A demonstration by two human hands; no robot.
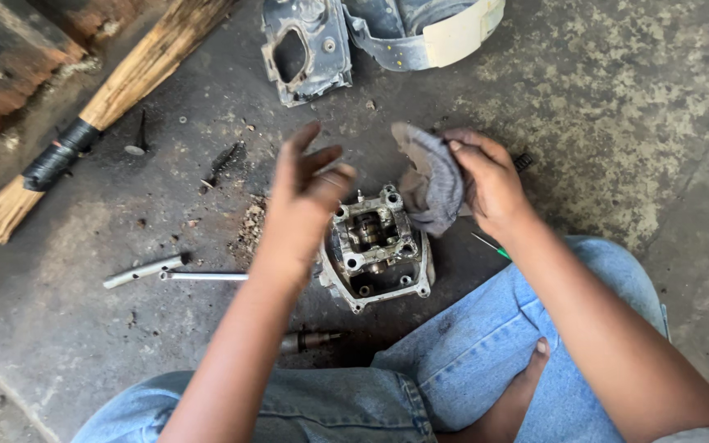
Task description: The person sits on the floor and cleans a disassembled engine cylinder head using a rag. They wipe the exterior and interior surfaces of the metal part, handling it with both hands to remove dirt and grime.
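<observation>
Your right hand (490, 184) gripped a grey rag (432, 180) beside the engine part (375, 246), seemingly half-cleaned; your left hand (305, 193) hovered open, empty.

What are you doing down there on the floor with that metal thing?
A person in blue jeans sits on the concrete floor with a small engine part in front of their knees. The right hand grips a grey rag just above the part. The left hand is lifted, open and empty, beside it. A metal socket wrench and a straw broom lie on the floor to the left.
</observation>
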